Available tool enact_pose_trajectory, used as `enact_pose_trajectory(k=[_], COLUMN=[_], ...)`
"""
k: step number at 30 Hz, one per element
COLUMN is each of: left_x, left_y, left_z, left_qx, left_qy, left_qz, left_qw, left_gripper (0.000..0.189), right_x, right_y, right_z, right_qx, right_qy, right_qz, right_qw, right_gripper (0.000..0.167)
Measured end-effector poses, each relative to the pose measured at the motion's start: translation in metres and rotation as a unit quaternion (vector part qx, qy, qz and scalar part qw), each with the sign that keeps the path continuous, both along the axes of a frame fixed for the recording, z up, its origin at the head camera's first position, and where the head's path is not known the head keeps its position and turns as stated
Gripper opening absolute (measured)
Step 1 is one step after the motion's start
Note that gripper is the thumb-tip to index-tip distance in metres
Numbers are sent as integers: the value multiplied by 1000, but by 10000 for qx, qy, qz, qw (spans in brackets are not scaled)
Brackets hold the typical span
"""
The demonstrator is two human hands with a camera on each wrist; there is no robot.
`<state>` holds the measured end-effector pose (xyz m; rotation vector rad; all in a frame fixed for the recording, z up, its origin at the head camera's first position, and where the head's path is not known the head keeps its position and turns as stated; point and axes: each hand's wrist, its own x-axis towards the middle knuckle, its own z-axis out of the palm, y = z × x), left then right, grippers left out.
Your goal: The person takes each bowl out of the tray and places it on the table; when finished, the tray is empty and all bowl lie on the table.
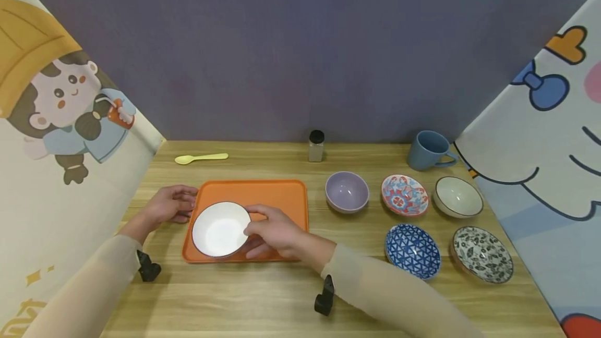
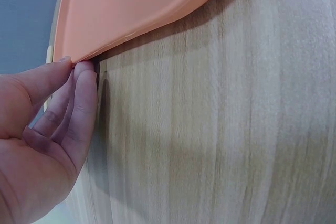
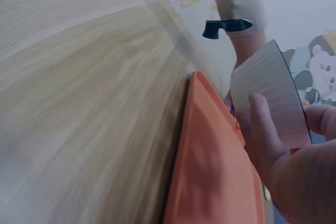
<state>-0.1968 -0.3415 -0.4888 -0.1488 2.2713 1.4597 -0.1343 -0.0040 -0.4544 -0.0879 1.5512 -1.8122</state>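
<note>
My right hand [image 1: 277,231] holds a white bowl [image 1: 221,229] with a dark rim over the left part of an orange tray [image 1: 277,194]. Its thumb lies at the rim and the other fingers reach beneath the side. In the right wrist view the bowl [image 3: 270,95] is raised above the tray [image 3: 210,156], apart from it. At the tray's left side, my left hand [image 1: 170,205] pinches the edge; the left wrist view shows thumb and fingertips meeting at the tray's corner [image 2: 136,3].
A yellow spoon [image 1: 202,157] lies behind the tray, and a black-capped jar [image 1: 316,147] stands at the back. To the right are a purple bowl [image 1: 347,191], a blue mug [image 1: 428,150], a red patterned dish [image 1: 405,195], a blue patterned bowl [image 1: 413,251] and other bowls.
</note>
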Motion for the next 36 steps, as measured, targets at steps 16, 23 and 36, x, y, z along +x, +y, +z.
enact_pose_trajectory(k=[16, 23, 36], left_x=[-1, -3, -1], left_y=[-1, -3, -6], left_z=[0, -5, -4], left_qx=[-22, 34, 59], left_qy=[-28, -39, -77], left_qz=[-133, -98, -59], left_qw=[9999, 9999, 9999], left_gripper=[55, 55, 55], right_x=[7, 18, 39], right_y=[84, 117, 159], right_z=[12, 7, -3], right_qx=[-21, 111, 751], right_qy=[128, 315, 326], right_qz=[-544, -879, -1514], right_qw=[9984, 9956, 9851], right_gripper=[69, 70, 66])
